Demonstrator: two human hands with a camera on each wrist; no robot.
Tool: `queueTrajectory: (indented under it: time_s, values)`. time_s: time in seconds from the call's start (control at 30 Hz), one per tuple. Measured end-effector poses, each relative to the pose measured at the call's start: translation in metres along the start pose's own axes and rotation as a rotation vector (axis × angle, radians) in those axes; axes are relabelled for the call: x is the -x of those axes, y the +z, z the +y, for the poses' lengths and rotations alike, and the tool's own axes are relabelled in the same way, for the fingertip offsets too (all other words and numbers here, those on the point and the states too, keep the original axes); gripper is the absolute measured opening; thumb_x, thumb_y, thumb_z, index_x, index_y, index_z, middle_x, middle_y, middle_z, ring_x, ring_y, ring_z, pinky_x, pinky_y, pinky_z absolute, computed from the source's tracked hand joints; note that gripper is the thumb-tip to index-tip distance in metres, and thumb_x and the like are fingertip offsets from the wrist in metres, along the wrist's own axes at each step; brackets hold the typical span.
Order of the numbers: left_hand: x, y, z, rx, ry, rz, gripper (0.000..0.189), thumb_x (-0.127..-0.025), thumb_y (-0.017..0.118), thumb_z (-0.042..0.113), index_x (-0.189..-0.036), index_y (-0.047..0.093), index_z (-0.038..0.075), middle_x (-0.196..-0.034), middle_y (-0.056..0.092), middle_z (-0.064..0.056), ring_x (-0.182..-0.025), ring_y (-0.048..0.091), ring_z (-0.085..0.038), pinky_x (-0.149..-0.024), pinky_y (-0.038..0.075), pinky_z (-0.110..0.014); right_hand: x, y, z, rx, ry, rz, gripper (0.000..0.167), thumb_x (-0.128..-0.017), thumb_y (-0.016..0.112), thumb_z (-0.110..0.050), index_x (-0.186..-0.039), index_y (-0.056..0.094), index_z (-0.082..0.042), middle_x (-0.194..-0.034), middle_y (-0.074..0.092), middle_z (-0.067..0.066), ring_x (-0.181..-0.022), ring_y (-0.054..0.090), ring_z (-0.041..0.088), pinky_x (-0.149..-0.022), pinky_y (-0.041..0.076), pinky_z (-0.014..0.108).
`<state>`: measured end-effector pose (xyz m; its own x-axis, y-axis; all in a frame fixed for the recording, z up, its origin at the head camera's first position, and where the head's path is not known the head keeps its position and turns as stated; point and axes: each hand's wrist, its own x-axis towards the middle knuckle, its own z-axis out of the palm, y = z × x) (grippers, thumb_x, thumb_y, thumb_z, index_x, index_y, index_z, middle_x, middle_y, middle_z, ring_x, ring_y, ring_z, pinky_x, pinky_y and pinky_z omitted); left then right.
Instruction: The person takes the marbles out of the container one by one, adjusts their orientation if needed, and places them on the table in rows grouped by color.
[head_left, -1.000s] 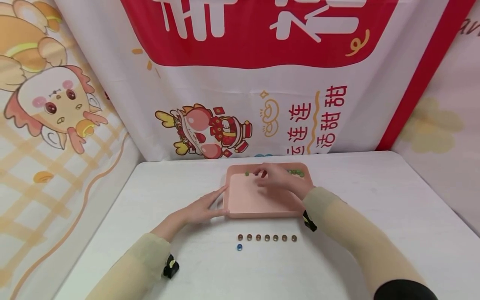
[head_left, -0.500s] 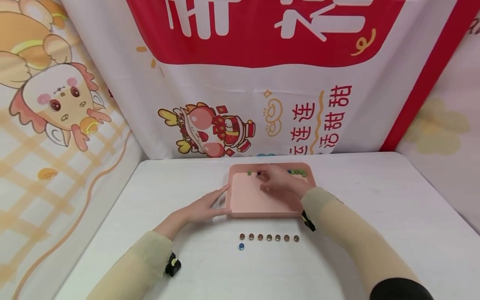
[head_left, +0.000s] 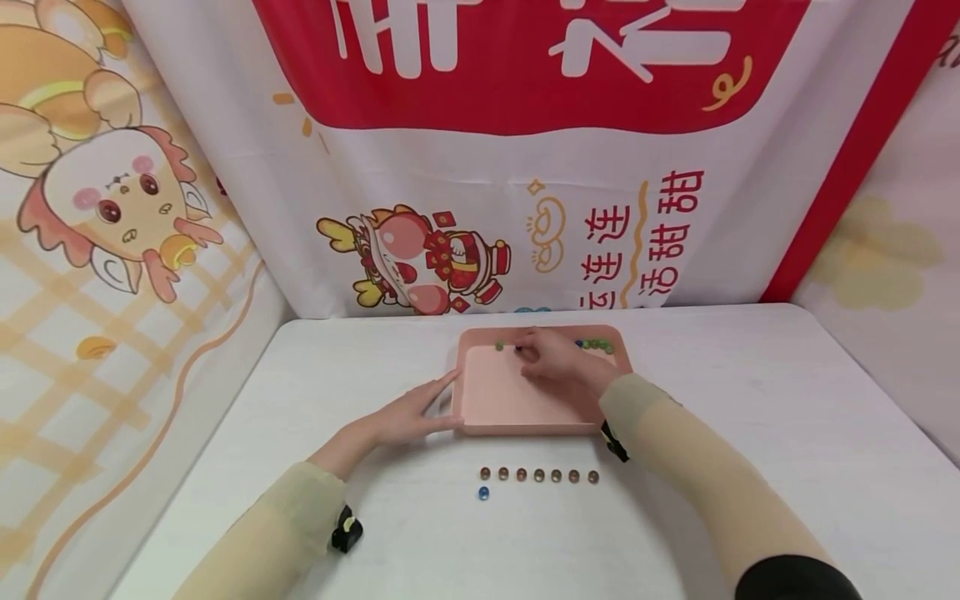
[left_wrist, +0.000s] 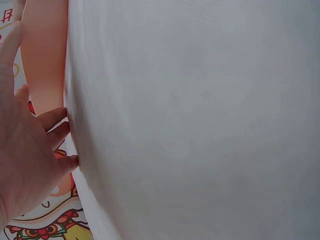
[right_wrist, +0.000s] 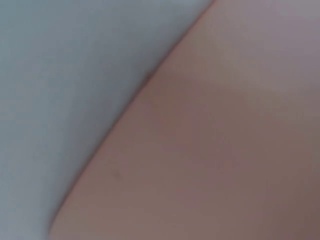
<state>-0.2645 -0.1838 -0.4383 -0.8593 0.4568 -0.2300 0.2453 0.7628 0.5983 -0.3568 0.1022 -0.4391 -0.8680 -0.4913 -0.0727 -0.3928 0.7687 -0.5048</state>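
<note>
A pink tray (head_left: 491, 430) sits on the white table. My left hand (head_left: 405, 418) touches its left side with fingers spread and fairly straight, one near the front corner; the left wrist view shows that hand (left_wrist: 27, 150) beside the pink wall. Over the tray's back part, my right hand (head_left: 553, 354) pinches a small dark marble (head_left: 518, 349) at its fingertips. Left of that lies a green marble (head_left: 499, 346). Behind the right hand, a blue marble (head_left: 579, 343) and several green marbles (head_left: 597, 344) line the back right. The right wrist view shows only the tray (right_wrist: 200, 165) and table, blurred.
In front of the tray, several brownish marbles (head_left: 539, 475) form a row on the table (head_left: 420, 533). One blue marble (head_left: 483, 493) lies just before the row's left end. A printed cloth (head_left: 465, 167) hangs behind the table, and another patterned wall stands at the left.
The right hand shifts slightly and its fingers settle lower over the tray's back, the dark marble at their tips. The left hand stays at the tray; the head view shifts slightly.
</note>
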Motion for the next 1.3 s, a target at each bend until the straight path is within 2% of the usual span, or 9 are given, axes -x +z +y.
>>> queueTrajectory:
  time_s: [0.27,0.37,0.5,0.77,1.0,1.2,1.3]
  values:
    - [-0.0007,-0.0002,0.0008,-0.008,0.010,0.008,0.087,-0.088,0.061,0.059,-0.156,0.012,0.036,-0.160,0.019,-0.004,-0.146,0.015,-0.029,-0.113,0.017,-0.057,-0.0008,0.0003,0.0025,-0.037,-0.011,0.028,0.045,-0.089,0.072,-0.015,-0.131,0.060,-0.004,-0.134,0.054,0.009,-0.116,0.051,0.019,-0.103,0.042,0.035]
    - [0.0000,-0.0006,0.0013,-0.004,0.010,0.007,0.087,-0.088,0.061,0.058,-0.156,0.012,0.036,-0.160,0.018,-0.004,-0.146,0.015,-0.029,-0.114,0.017,-0.057,-0.0006,0.0006,0.0030,-0.058,-0.016,0.039,0.041,-0.089,0.071,-0.013,-0.128,0.063,-0.005,-0.126,0.056,0.008,-0.104,0.053,0.019,-0.091,0.047,0.033]
    - [0.0010,-0.0009,0.0013,0.003,0.011,0.007,0.087,-0.088,0.062,0.057,-0.156,0.013,0.036,-0.160,0.018,-0.004,-0.146,0.015,-0.029,-0.114,0.016,-0.056,0.0002,-0.0003,0.0014,-0.069,-0.007,0.044,0.035,-0.089,0.071,-0.009,-0.124,0.066,-0.007,-0.111,0.058,0.006,-0.092,0.052,0.019,-0.078,0.048,0.031]
    - [-0.0008,0.0005,-0.0024,-0.003,0.006,0.003,0.087,-0.088,0.061,0.060,-0.156,0.012,0.037,-0.160,0.018,-0.003,-0.146,0.015,-0.028,-0.114,0.016,-0.056,0.0028,-0.0029,-0.0022,-0.061,0.015,0.028,0.024,-0.089,0.070,-0.007,-0.112,0.070,-0.009,-0.106,0.058,0.005,-0.089,0.054,0.019,-0.075,0.049,0.030]
    - [-0.0013,0.0017,-0.0032,0.009,-0.009,0.003,0.088,-0.087,0.062,0.061,-0.156,0.012,0.039,-0.160,0.018,-0.002,-0.146,0.015,-0.027,-0.114,0.017,-0.056,0.0011,-0.0009,-0.0024,-0.060,0.042,0.020,0.028,-0.091,0.068,-0.009,-0.119,0.069,-0.011,-0.105,0.060,0.003,-0.089,0.053,0.018,-0.074,0.048,0.029]
    - [-0.0006,0.0021,-0.0030,0.009,-0.013,0.007,0.087,-0.086,0.062,0.061,-0.156,0.013,0.040,-0.160,0.018,-0.001,-0.146,0.015,-0.026,-0.114,0.016,-0.056,0.0008,-0.0007,-0.0033,-0.018,-0.001,0.032,0.025,-0.089,0.068,-0.005,-0.115,0.070,-0.008,-0.098,0.062,0.004,-0.081,0.052,0.018,-0.065,0.044,0.027]
    - [-0.0008,0.0025,-0.0033,0.001,-0.012,0.006,0.088,-0.086,0.061,0.062,-0.156,0.012,0.040,-0.160,0.018,-0.002,-0.146,0.015,-0.027,-0.114,0.016,-0.057,0.0016,-0.0001,-0.0029,-0.034,0.000,0.035,0.020,-0.089,0.069,-0.003,-0.108,0.071,-0.009,-0.095,0.062,0.003,-0.080,0.052,0.018,-0.064,0.045,0.026]
